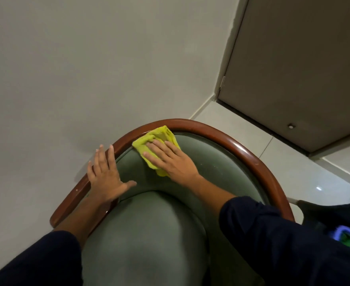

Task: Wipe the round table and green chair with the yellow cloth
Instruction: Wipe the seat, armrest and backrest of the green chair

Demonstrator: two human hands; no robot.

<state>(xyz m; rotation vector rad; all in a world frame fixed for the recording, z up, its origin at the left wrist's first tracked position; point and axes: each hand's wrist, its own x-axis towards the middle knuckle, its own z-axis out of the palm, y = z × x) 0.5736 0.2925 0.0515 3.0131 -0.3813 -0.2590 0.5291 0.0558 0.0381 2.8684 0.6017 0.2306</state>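
Note:
The green chair [149, 230] fills the lower middle of the head view, with a padded green seat and backrest and a curved brown wooden rim [250, 153]. My right hand [170, 159] lies flat on the yellow cloth [159, 137], pressing it against the upper inside of the backrest, just under the rim. My left hand [105, 174] rests on the left arm of the rim, fingers spread over the wood and thumb on the green padding. The round table is out of view.
A pale wall [87, 58] stands directly behind the chair. A brown door [304, 69] is at the upper right, above the light tiled floor [242, 124]. A blue and green object [347, 238] shows at the right edge.

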